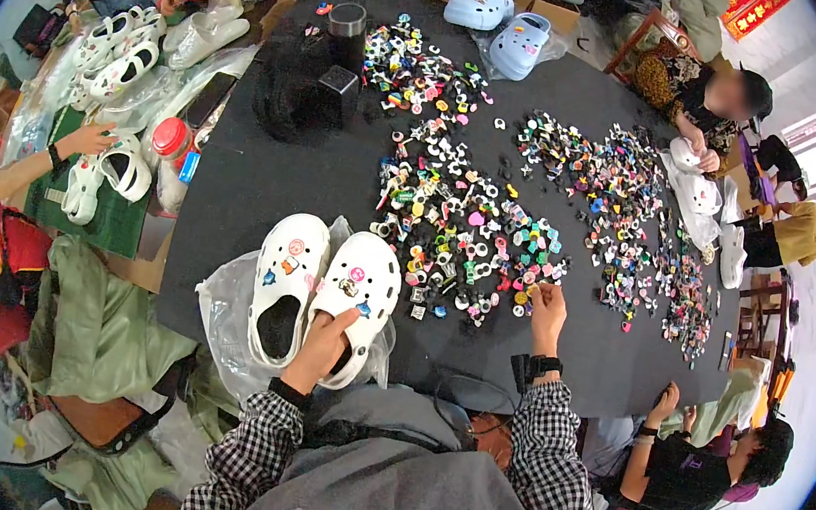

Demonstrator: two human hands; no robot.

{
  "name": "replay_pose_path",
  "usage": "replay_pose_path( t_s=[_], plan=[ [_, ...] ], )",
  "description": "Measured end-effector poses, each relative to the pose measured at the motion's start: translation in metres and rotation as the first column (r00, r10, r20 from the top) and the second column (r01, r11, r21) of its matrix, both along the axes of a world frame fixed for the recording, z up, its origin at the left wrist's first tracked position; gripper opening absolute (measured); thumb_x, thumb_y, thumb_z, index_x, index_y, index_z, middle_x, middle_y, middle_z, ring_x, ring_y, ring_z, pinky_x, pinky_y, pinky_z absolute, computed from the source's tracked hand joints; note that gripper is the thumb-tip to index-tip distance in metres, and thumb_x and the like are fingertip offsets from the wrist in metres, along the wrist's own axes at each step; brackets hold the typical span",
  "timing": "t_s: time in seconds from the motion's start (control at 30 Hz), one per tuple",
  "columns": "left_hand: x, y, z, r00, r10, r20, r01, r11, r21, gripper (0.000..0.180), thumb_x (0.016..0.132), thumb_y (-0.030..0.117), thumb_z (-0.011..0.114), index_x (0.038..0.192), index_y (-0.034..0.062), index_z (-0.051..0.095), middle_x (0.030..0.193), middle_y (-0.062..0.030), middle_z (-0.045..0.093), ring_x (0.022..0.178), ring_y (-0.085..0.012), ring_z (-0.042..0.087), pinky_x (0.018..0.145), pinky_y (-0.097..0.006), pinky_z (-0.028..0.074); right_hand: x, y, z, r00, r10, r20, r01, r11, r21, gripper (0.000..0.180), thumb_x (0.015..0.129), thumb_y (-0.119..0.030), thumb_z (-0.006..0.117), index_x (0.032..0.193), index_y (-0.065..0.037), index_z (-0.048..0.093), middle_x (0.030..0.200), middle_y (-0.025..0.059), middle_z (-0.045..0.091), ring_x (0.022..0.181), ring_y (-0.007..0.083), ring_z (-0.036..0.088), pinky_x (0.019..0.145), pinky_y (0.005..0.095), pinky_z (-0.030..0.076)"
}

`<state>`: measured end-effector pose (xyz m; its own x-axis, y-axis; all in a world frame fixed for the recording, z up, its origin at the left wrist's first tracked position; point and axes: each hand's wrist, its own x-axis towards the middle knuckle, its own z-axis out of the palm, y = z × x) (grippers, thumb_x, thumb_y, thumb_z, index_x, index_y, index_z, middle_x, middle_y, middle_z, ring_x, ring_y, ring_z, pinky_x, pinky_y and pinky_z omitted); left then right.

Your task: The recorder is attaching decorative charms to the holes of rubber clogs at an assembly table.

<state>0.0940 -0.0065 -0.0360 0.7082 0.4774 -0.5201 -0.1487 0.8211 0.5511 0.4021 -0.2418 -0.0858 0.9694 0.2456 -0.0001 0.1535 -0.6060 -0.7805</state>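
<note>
My left hand grips a white clog at its foot opening, the thumb over the upper and the other fingers hidden inside or under it. Pink, blue and dark charms dot its toe. Touching it on the left is a second white clog, also with charms, and both rest over a clear plastic bag. My right hand is at the near right edge of a big heap of shoe charms. Its fingertips are pinched together, and what is between them is too small to make out.
More charm heaps spread across the black table. A dark tumbler and a black box stand at the far left. Blue clogs lie at the far edge beside a co-worker's hands. Other people work left and right.
</note>
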Motion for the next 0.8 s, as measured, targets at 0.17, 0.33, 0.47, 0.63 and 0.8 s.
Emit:
replay_pose_path(
  t_s=[0.17,0.33,0.47,0.63,0.8],
  plan=[
    [0.002,0.000,0.001,1.000,-0.014,0.010,0.014,1.000,0.002,0.043,0.091,0.002,0.054,0.131,-0.0007,0.041,0.128,-0.0091,0.051,0.116,-0.0201,0.052,0.097,-0.033,0.043,0.002,0.001,-0.001,0.997,0.006,0.077,-0.004,1.000,-0.027,0.017,0.082,-0.014,0.066,0.090,0.001,0.062,0.080,0.0105,0.063,0.070,0.0197,0.060,0.065,0.0315,0.048],
    [-0.001,0.001,-0.002,1.000,-0.006,0.018,0.007,0.999,-0.033,0.046,0.090,0.000,0.053,0.133,0.0001,0.038,0.126,-0.0094,0.052,0.116,-0.0224,0.052,0.100,-0.037,0.042,-0.002,0.012,0.011,1.000,-0.006,0.012,0.006,1.000,0.026,0.016,0.082,-0.014,0.067,0.087,0.000,0.062,0.078,0.0101,0.063,0.069,0.0189,0.059,0.064,0.0311,0.047],
    [0.000,0.001,0.000,1.000,-0.020,-0.016,0.020,1.000,-0.014,0.045,0.090,0.000,0.053,0.133,0.0000,0.040,0.128,-0.0098,0.051,0.117,-0.0228,0.051,0.101,-0.037,0.042,0.000,0.012,0.010,1.000,0.001,0.029,0.001,0.998,-0.070,0.016,0.082,-0.013,0.066,0.087,0.000,0.062,0.079,0.0105,0.062,0.069,0.0201,0.060,0.064,0.0320,0.048],
    [0.001,0.001,-0.001,1.000,-0.030,0.003,0.030,0.999,-0.015,0.046,0.090,-0.001,0.053,0.134,0.0008,0.040,0.132,-0.0092,0.049,0.121,-0.0221,0.048,0.103,-0.035,0.040,-0.001,0.014,0.011,0.985,0.051,0.167,-0.034,0.994,-0.103,0.017,0.082,-0.012,0.065,0.093,0.000,0.060,0.088,0.0117,0.059,0.073,0.0234,0.060,0.067,0.0339,0.048],
    [0.001,0.001,-0.001,1.000,-0.017,0.001,0.017,1.000,-0.004,0.048,0.089,-0.002,0.052,0.135,0.0014,0.039,0.132,-0.0089,0.049,0.121,-0.0215,0.048,0.103,-0.034,0.039,-0.010,0.053,0.041,0.923,0.169,0.346,-0.137,0.984,-0.116,0.015,0.081,-0.005,0.062,0.095,-0.001,0.060,0.090,0.0129,0.057,0.082,0.0259,0.058,0.071,0.0346,0.048]
  ],
)
